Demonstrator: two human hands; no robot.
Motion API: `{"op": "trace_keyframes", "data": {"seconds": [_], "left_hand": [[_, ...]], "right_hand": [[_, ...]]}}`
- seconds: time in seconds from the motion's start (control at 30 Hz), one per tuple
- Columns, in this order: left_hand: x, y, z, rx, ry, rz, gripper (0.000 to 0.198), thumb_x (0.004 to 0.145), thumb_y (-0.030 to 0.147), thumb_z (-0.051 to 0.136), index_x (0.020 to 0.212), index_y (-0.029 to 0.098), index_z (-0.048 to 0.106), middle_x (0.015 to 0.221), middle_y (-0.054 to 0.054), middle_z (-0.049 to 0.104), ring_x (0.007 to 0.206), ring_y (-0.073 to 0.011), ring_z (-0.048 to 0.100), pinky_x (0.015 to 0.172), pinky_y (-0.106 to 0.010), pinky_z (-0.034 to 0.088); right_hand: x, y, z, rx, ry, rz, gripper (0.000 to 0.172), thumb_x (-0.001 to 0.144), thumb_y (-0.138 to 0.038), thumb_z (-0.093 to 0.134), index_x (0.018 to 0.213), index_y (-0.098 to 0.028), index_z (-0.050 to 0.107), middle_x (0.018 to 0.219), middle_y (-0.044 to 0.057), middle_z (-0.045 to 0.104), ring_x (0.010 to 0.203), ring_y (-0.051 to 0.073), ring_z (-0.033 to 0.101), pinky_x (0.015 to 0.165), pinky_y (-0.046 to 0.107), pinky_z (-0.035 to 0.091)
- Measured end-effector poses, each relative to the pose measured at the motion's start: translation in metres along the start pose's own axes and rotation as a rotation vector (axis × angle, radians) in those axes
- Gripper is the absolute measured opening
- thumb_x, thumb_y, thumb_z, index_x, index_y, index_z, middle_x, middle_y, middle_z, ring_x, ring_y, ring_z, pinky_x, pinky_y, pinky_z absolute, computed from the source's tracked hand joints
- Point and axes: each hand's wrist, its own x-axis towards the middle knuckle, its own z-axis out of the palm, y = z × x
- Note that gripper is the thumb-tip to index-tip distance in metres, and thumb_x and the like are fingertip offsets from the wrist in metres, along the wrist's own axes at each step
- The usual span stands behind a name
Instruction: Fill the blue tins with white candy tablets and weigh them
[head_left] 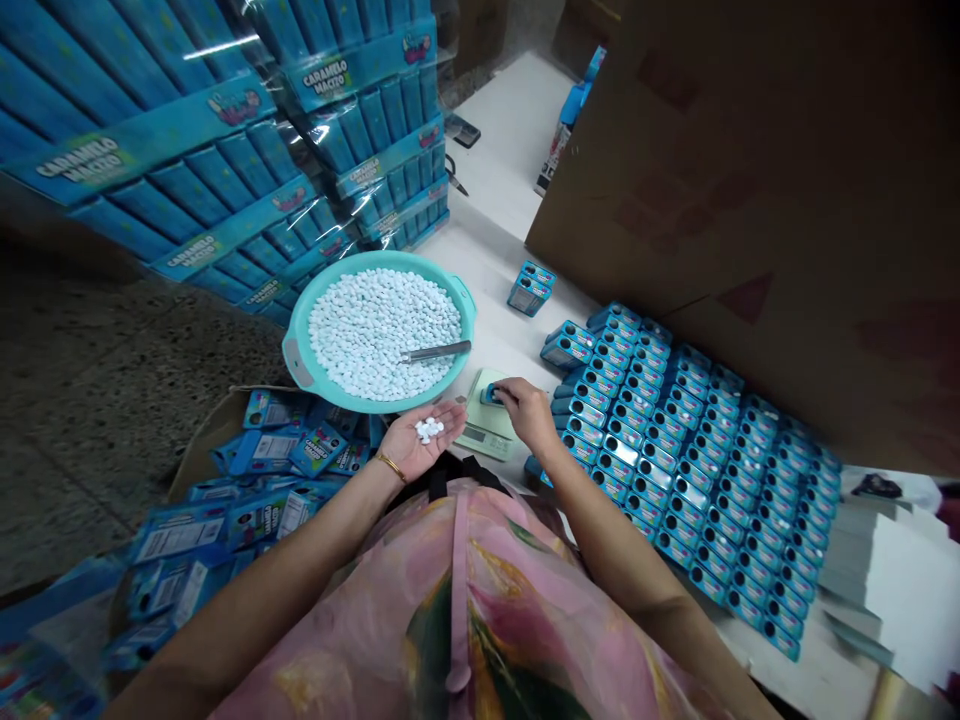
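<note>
My left hand (424, 437) is palm up and holds a small pile of pale blue-white mints (429, 430) in its cupped palm, with a gold bracelet on the wrist. My right hand (525, 413) grips a small blue tin (491, 394) resting on a pale green digital kitchen scale (484, 425). Just beyond both hands sits a round teal basin (300, 358), heaped with loose mints (379, 335). A metal scoop (439, 351) lies on top of that heap, its handle at the basin's right rim.
Rows of blue tins (675, 450) cover the white table (506, 150) to my right, and a pair of tins (530, 288) stands apart. Shrink-wrapped "Caramelo Macizo" cartons (187, 150) are stacked at the far left, flat printed cartons (277, 450) lie lower left, and a brown cardboard sheet (750, 200) rises at right.
</note>
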Motion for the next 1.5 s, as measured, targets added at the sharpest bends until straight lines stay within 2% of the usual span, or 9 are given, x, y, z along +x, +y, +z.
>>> {"op": "trace_keyframes", "data": {"seconds": [0.13, 0.2, 0.4, 0.6, 0.83, 1.2, 1.27, 1.4, 1.5], "left_hand": [[0.001, 0.000, 0.003, 0.013, 0.013, -0.003, 0.024, 0.078, 0.012, 0.044, 0.094, 0.004, 0.060, 0.098, -0.016, 0.064, 0.099, -0.0247, 0.058, 0.086, -0.036, 0.047], [0.001, -0.002, 0.003, 0.018, 0.010, -0.008, 0.025, 0.079, 0.012, 0.043, 0.095, 0.004, 0.060, 0.098, -0.016, 0.064, 0.098, -0.0241, 0.058, 0.086, -0.036, 0.047], [-0.010, -0.012, -0.012, -0.031, 0.017, -0.131, 0.032, 0.085, 0.024, 0.038, 0.105, 0.008, 0.057, 0.088, -0.011, 0.066, 0.080, -0.0172, 0.063, 0.075, -0.030, 0.050], [-0.037, -0.017, -0.025, -0.047, 0.181, -0.218, 0.030, 0.087, 0.021, 0.032, 0.097, 0.010, 0.058, 0.076, -0.007, 0.065, 0.076, -0.0160, 0.063, 0.070, -0.026, 0.050], [-0.044, -0.014, -0.022, -0.059, 0.268, -0.196, 0.031, 0.086, 0.016, 0.031, 0.070, 0.013, 0.057, 0.064, -0.004, 0.062, 0.062, -0.0127, 0.061, 0.062, -0.021, 0.049], [-0.037, -0.019, -0.021, -0.040, 0.263, -0.229, 0.026, 0.084, 0.012, 0.035, 0.070, 0.011, 0.057, 0.062, -0.005, 0.062, 0.056, -0.0117, 0.060, 0.056, -0.022, 0.050], [-0.034, -0.018, -0.025, -0.030, 0.251, -0.185, 0.022, 0.082, 0.011, 0.038, 0.072, 0.010, 0.058, 0.063, -0.006, 0.062, 0.056, -0.0123, 0.060, 0.054, -0.023, 0.051], [-0.024, 0.010, -0.022, -0.005, 0.252, -0.007, 0.016, 0.081, 0.015, 0.044, 0.078, 0.009, 0.059, 0.074, -0.011, 0.063, 0.071, -0.0171, 0.062, 0.053, -0.023, 0.051], [-0.010, 0.052, -0.009, -0.034, 0.221, 0.215, 0.018, 0.082, 0.019, 0.044, 0.089, 0.011, 0.058, 0.087, -0.012, 0.062, 0.086, -0.0184, 0.060, 0.064, -0.025, 0.052]], "right_hand": [[-0.006, -0.003, -0.009, 0.057, 0.151, 0.043, 0.024, 0.085, -0.021, 0.039, 0.097, -0.019, 0.060, 0.094, 0.006, 0.062, 0.090, 0.016, 0.057, 0.080, 0.029, 0.044], [-0.013, -0.017, -0.006, 0.044, 0.127, 0.006, 0.025, 0.086, -0.021, 0.038, 0.099, -0.019, 0.059, 0.095, 0.005, 0.061, 0.091, 0.015, 0.056, 0.082, 0.029, 0.043], [-0.032, -0.078, 0.040, -0.272, -0.382, -0.300, 0.026, 0.085, -0.016, 0.042, 0.108, -0.016, 0.054, 0.106, 0.009, 0.056, 0.099, 0.018, 0.049, 0.081, 0.031, 0.043], [-0.037, -0.087, 0.070, -0.407, -0.685, -0.453, 0.019, 0.085, -0.012, 0.038, 0.093, -0.014, 0.055, 0.097, 0.006, 0.054, 0.082, 0.016, 0.051, 0.062, 0.026, 0.045], [-0.040, -0.083, 0.077, -0.345, -0.638, -0.530, 0.012, 0.086, -0.017, 0.042, 0.093, -0.013, 0.051, 0.095, 0.006, 0.051, 0.084, 0.016, 0.048, 0.059, 0.025, 0.043], [-0.039, -0.081, 0.062, -0.254, -0.617, -0.513, 0.013, 0.083, -0.022, 0.047, 0.090, -0.019, 0.057, 0.098, 0.003, 0.056, 0.084, 0.015, 0.051, 0.060, 0.023, 0.041], [-0.038, -0.073, 0.048, -0.150, -0.502, -0.466, 0.017, 0.084, -0.025, 0.047, 0.097, -0.021, 0.056, 0.101, 0.003, 0.057, 0.091, 0.014, 0.050, 0.072, 0.024, 0.042], [-0.037, -0.027, 0.006, -0.094, 0.036, -0.126, 0.028, 0.082, -0.027, 0.048, 0.109, -0.018, 0.050, 0.114, 0.010, 0.050, 0.109, 0.018, 0.042, 0.092, 0.035, 0.035], [-0.032, 0.021, -0.009, -0.125, 0.120, 0.026, 0.049, 0.075, -0.028, 0.055, 0.120, -0.017, 0.040, 0.121, 0.013, 0.046, 0.114, 0.022, 0.039, 0.094, 0.041, 0.033]]}}
